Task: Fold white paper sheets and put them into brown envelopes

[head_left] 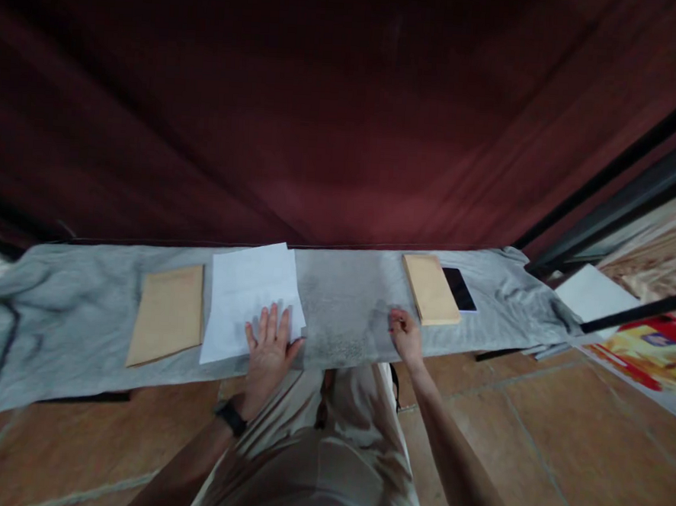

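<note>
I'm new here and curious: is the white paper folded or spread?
Spread: the white paper lies flat on the grey cloth, with the left hand open over it.

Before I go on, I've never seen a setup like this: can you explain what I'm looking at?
There is no machine here, just a person working with two bare hands. The single picture comes from a camera worn on their head, looking forward and down. In front of them is a long surface covered by a grey cloth. The left hand, spread open, rests on white paper. The right hand is curled, near a stack of brown envelopes; I can't tell whether its fingers hold anything. A dark flat device lies just right of that stack. Left of the paper lies more brown paper, perhaps envelopes too.
</note>
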{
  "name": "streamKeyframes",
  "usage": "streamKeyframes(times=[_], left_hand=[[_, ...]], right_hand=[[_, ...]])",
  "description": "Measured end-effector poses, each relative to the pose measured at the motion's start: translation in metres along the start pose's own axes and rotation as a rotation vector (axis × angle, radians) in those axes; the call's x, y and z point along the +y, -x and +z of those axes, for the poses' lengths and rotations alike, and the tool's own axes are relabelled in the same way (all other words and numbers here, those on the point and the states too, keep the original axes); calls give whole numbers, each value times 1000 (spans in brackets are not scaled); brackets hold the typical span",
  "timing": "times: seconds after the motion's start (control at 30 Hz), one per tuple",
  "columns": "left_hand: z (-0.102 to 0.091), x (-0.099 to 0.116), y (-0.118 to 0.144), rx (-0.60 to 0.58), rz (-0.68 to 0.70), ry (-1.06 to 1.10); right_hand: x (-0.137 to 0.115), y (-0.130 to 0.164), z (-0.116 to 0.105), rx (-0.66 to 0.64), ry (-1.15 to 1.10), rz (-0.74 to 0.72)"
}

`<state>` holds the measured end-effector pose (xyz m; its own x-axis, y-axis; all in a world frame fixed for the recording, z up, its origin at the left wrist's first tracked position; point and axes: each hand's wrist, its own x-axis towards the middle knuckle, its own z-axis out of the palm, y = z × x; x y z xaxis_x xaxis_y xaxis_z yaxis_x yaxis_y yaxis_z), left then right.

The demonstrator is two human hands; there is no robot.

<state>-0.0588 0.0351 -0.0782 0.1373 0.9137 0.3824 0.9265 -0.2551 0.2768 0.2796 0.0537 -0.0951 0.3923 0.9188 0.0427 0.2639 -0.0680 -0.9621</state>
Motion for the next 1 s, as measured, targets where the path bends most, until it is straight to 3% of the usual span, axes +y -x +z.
streamKeyframes(times=[0.13, 0.23, 0.33, 0.43, 0.63, 0.77, 0.9, 1.0], left_hand=[[-8, -38, 11, -16, -180, -92], [-9, -46, 18, -21, -171, -115], [-7, -44, 20, -1, -152, -127], [-5, -44, 20, 24, -151, -122], [-5, -44, 19, 53, -151, -45], [-12, -42, 20, 101, -159, 68], [-18, -43, 28, 88, -156, 280], [-18, -41, 29, 45, -172, 407]], right_hand=[[-26, 18, 87, -225, -47, 77], [-57, 25, 141, -442, 324, 43], [-82, 33, 178, -455, 504, 47], [-94, 43, 195, -463, 606, 69], [-91, 57, 195, -393, 521, 4], [-84, 54, 176, -356, 381, -7], [-62, 50, 119, -237, -245, 272], [-41, 56, 62, -138, -358, 395]])
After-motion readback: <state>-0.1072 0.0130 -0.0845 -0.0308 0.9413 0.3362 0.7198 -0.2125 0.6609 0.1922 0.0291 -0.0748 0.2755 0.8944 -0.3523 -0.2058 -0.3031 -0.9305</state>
